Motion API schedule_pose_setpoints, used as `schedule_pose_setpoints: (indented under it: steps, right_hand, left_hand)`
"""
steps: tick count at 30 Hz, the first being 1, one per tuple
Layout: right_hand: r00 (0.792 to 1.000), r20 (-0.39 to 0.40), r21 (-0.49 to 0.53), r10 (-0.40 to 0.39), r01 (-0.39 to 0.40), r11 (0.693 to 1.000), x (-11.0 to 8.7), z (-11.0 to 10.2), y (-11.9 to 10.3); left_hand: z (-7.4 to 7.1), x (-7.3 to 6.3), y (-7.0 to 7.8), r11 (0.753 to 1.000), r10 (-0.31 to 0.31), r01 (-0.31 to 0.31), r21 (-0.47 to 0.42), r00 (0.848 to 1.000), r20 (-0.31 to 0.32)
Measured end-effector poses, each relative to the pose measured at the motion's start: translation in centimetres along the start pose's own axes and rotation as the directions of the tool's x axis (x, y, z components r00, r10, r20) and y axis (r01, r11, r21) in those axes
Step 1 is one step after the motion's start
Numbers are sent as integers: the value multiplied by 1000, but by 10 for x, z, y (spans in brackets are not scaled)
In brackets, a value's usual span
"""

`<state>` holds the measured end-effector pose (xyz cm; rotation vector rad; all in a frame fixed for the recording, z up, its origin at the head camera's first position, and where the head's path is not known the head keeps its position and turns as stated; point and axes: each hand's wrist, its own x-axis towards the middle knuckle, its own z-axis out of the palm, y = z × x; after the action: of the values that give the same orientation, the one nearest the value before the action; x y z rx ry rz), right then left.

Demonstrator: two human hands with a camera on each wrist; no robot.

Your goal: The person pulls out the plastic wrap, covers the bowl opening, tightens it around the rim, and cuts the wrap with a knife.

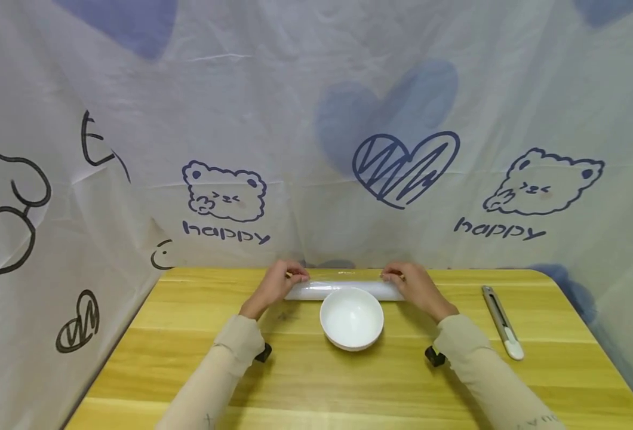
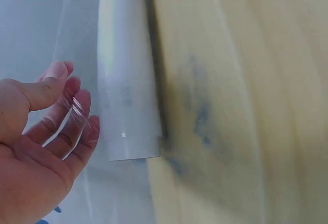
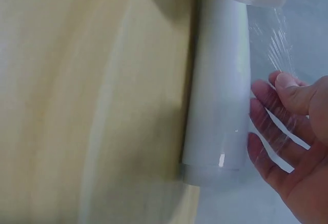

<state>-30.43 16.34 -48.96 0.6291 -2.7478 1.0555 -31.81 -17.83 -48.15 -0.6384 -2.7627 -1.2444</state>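
Observation:
A roll of clear plastic wrap point(image 1: 316, 291) lies crosswise near the table's far edge, behind a white bowl point(image 1: 352, 319). My left hand point(image 1: 281, 280) pinches the loose film by the roll's left end, thumb against index finger. In the left wrist view, that film point(image 2: 77, 34) stretches thinly beside the roll point(image 2: 128, 75). By the right end, my right hand point(image 1: 413, 286) pinches the film too. Creases fan out from its fingertips in the right wrist view, where the film point(image 3: 279, 44) runs alongside the roll point(image 3: 218, 90). The bowl stands upright and hides part of the roll.
A utility knife point(image 1: 501, 322) with a grey and white body lies on the wooden table point(image 1: 316, 394), right of my right arm. Behind the table hangs a pale printed cloth point(image 1: 306, 149), with more cloth along both sides.

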Motion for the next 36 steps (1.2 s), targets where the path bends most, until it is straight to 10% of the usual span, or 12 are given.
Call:
schedule_pose_setpoints:
  steps: [36]
  right_hand:
    - [996,62,54,-58,55,997,32,-76,-46]
  left_hand:
    - [-65,29,60,998,50,-49,27,998,-27]
